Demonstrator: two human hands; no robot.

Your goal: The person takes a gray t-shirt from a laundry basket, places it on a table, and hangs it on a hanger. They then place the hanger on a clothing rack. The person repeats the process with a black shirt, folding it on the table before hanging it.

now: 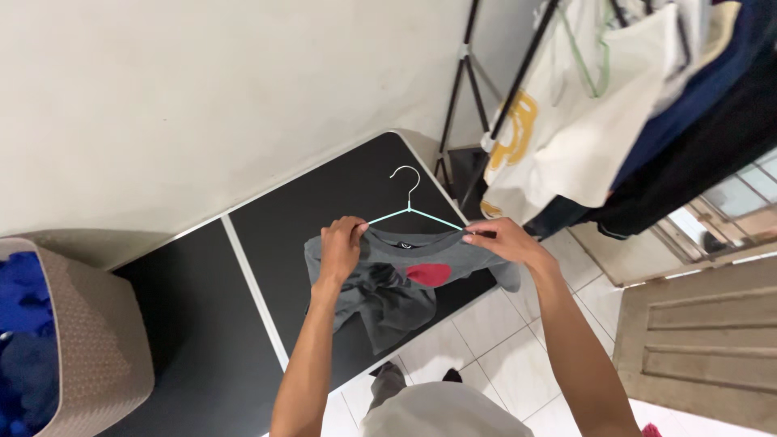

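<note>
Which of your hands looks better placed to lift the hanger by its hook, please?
Probably the left hand. It grips the grey shirt at the shoulder just below the white hook of the hanger, while the right hand pinches the far shoulder end, further from the hook.

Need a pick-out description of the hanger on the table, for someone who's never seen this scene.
Start at the black folding table against the pale wall. Near its far end, the left hand and right hand hold the shoulders of a grey T-shirt with a red patch. The hanger pokes out of its collar: thin, pale mint-green wire with a white hook, the only hanger on the table.
</note>
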